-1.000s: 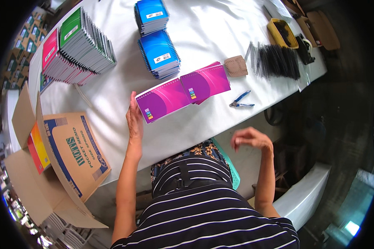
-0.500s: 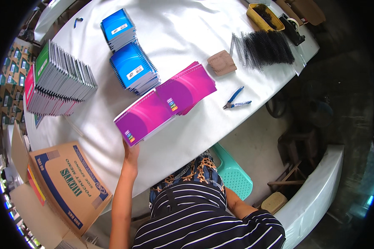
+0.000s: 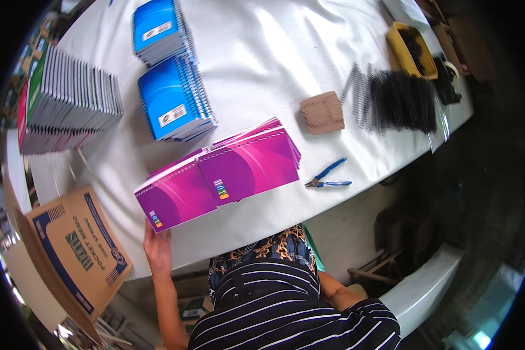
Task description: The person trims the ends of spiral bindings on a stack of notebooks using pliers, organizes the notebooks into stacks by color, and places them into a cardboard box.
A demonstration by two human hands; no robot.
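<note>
My left hand [image 3: 157,249] is at the near left corner of a purple and pink spiral-punched notebook stack [image 3: 178,198]. Its fingers close on the stack's lower edge, and their tips are hidden by the covers. Against this stack's right side lies a second purple stack [image 3: 254,166], its covers slightly fanned out. Blue-handled cutting pliers [image 3: 329,175] rest to the right, jaws toward the stacks. My right hand is out of sight; only part of the right arm [image 3: 338,291] shows beside my body.
Blue spiral notebooks [image 3: 169,99] stand in two piles beyond. Farther left are tall green and pink notebook piles [image 3: 76,90], with an open cardboard box [image 3: 79,251] nearer. A brown pad [image 3: 322,112], black wire coils [image 3: 399,99], a yellow tub [image 3: 398,55] and a tape dispenser [image 3: 447,84] lie right.
The view has shifted and turned, so the table's things sit lower or farther over. My left hand stays at the same corner of the left purple stack.
</note>
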